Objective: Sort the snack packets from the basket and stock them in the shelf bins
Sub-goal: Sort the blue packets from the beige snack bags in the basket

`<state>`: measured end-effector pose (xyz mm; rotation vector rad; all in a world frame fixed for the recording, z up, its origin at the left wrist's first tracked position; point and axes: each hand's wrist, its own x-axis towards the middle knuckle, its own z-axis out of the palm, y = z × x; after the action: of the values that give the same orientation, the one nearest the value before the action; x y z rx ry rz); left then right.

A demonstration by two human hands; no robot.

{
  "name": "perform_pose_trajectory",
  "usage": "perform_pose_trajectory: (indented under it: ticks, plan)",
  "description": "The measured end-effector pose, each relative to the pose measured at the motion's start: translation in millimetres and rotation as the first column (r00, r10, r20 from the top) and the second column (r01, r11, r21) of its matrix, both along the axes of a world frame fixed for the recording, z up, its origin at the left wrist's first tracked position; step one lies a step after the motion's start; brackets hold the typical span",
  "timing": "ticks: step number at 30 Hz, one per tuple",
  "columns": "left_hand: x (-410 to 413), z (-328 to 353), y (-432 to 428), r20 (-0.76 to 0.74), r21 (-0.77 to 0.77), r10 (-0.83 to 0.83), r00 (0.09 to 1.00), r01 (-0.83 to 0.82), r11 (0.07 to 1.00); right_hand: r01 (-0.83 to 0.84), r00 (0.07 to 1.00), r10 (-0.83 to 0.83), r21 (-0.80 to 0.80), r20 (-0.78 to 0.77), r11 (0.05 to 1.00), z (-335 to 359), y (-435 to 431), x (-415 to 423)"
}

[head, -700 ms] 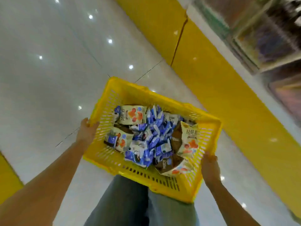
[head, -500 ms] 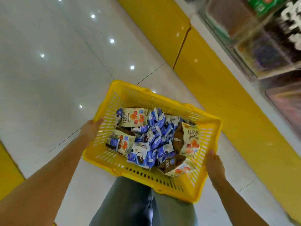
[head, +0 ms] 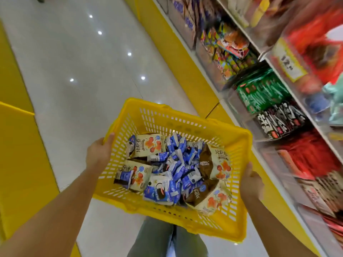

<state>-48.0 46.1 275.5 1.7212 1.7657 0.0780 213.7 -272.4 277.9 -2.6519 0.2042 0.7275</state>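
Since the earlier frame, the view has swung right: the shelf bins point(head: 259, 89) now fill one to five o'clock, sharper and closer. The basket point(head: 176, 123) remains at six o'clock, carried by both hands. The left hand point(head: 98, 153) clasps its nine o'clock rim and the right hand point(head: 250, 182) its three o'clock rim, thumbs hooked over. The snack packets point(head: 176, 164) lie mixed inside, judged unsorted. The basket's right corner is near the shelf edge. Open floor point(head: 74, 71) lies from nine to twelve o'clock.
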Motion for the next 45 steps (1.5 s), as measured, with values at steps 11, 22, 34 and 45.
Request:
perform_pose_trajectory:
  ticks: [11,22,34,45]
  plan:
    - [-62.6,163.3,55.0,0.229,0.132,0.295,0.928,-0.330,0.935,-0.216,0.945,0.167,0.157,0.280,0.964,184.3,139.9,8.7]
    - [-52.5,219.3,158.4,0.360,0.135,0.460,0.812,-0.533,0.835,-0.369,0.894,0.248,0.300,0.372,0.880,244.6,305.6,54.9]
    - [-15.8,260.7,332.7,0.390,0.238,0.504,0.771,-0.613,0.754,-0.524,0.831,0.381,0.340,0.405,0.781,286.7,544.7,115.6]
    - [-1.7,267.7,557.0,0.450,0.186,0.526,0.721,-0.652,0.734,-0.552,0.798,0.376,0.323,0.470,0.769,307.3,771.4,136.2]
